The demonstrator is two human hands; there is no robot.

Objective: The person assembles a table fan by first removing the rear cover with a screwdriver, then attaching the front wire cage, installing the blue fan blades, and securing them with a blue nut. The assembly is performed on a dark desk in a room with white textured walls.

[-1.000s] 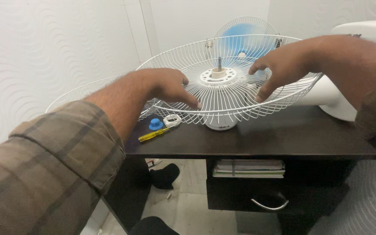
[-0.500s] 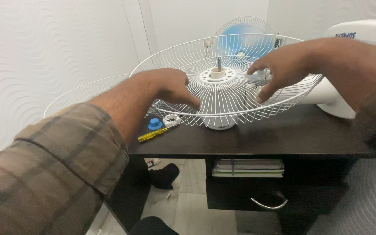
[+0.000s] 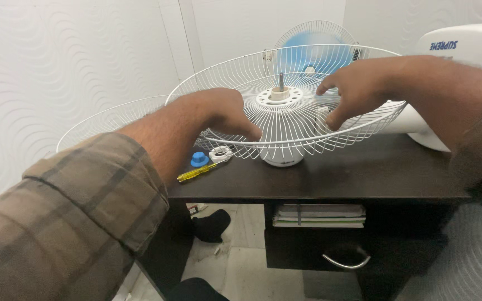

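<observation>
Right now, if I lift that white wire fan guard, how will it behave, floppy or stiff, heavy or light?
The wire fan guard is probably light, being thin open wire. It likely flexes a little at the rim, where the left hand and right hand grip. Seated on the motor shaft, it may snag when lifted.

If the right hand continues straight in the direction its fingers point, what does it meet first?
Probably the white hub with its metal shaft, at the middle of the wire fan guard; the right hand points leftward, though depth is unclear.
</observation>
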